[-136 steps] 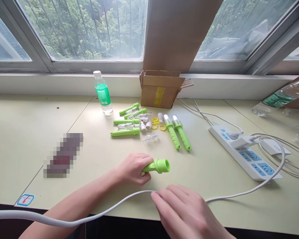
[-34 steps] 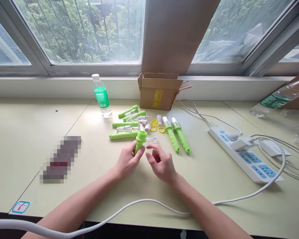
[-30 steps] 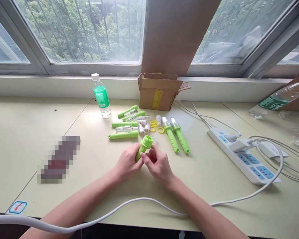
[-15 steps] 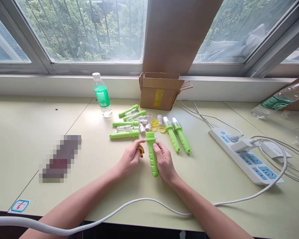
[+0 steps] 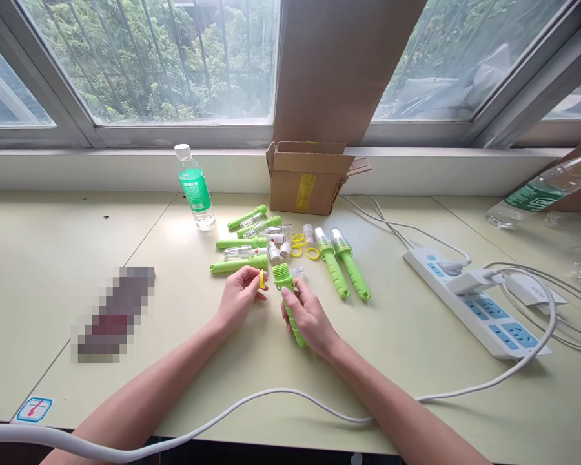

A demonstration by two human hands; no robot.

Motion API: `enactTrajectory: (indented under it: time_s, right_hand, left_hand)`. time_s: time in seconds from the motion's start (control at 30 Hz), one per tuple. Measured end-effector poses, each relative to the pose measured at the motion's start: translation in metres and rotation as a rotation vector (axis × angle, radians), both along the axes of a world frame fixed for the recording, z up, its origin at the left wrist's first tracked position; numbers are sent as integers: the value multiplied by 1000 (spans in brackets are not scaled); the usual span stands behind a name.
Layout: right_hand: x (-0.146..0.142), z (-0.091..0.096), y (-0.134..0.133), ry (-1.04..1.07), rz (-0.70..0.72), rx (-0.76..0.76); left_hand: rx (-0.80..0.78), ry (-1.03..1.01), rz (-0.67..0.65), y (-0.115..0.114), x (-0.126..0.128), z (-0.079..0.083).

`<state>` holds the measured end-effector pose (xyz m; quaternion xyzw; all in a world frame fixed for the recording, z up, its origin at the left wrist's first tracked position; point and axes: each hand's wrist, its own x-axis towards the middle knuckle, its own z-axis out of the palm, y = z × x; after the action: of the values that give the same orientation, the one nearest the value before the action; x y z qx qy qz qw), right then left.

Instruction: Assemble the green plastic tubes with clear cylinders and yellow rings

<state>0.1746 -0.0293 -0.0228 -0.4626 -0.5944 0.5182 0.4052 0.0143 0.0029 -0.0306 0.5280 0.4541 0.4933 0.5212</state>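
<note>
My left hand (image 5: 242,294) pinches a yellow ring (image 5: 262,279) between thumb and fingers, a short way left of the threaded end of a green handle (image 5: 283,276). That ribbed handle is gripped in my right hand (image 5: 310,316), its screw thread tilted up and to the left. Just beyond lie more green handles (image 5: 239,264), clear ribbed tubes (image 5: 239,252), small white cylinders (image 5: 285,250) and loose yellow rings (image 5: 312,254). Right of these rest two green sticks (image 5: 336,274) with clear tops fitted. A small clear piece (image 5: 297,271) shows behind my right hand.
A bottle with a green label (image 5: 195,190) and a cardboard box (image 5: 310,184) stand at the back. On the right are a power strip (image 5: 474,303) with plugs and cables, and another bottle (image 5: 537,194). A white cable (image 5: 281,391) crosses in front, over my forearms. A blurred dark object (image 5: 116,316) lies left.
My left hand has drawn a little left, turning the yellow ring edge-on. The green handle in my right hand has tilted, its threaded end leaning left.
</note>
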Motion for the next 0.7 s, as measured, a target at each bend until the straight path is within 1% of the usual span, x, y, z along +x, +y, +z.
enactTrajectory:
  time_s: [0.23, 0.33, 0.5, 0.7]
  right_hand:
    - [8, -1, 5, -482, 2, 421]
    - [13, -5, 8, -672, -15, 557]
    - [20, -10, 14, -916, -57, 614]
    - [21, -11, 14, -1022, -61, 653]
  left_hand:
    - [-22, -62, 25, 2, -1, 1]
    - [-23, -89, 47, 2, -1, 0]
    - [-37, -117, 79, 3, 0, 0]
    - [-36, -133, 48, 1, -1, 0]
